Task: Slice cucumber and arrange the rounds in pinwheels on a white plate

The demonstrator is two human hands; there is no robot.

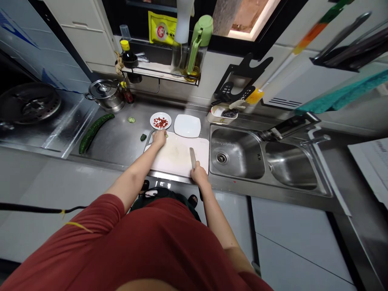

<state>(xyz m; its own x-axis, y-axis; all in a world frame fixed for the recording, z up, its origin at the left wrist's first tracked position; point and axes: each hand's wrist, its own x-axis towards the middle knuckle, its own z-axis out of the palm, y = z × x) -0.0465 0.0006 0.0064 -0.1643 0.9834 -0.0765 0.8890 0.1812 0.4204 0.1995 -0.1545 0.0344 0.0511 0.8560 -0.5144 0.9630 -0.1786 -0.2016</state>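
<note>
My right hand (200,174) is closed around the handle of a kitchen knife (192,157), whose blade points away from me over the white cutting board (177,155). At the board's far left corner, my left hand (159,138) has its fingers curled together. A small pale green cucumber slice (166,136) shows at its fingertips; anything deeper in the hand is hidden. Just beyond it is a white plate of chopped red pieces (160,121), with a square white plate (187,125) to its right. A dark green cucumber end (143,138) lies left of the board.
Farther left are a long cucumber (94,132), a few cut slices (131,119) and a lidded steel pot (106,95). A double sink (238,153) adjoins the board on the right. Above the counter, a shelf (157,72) holds bottles. A pan (30,103) sits far left.
</note>
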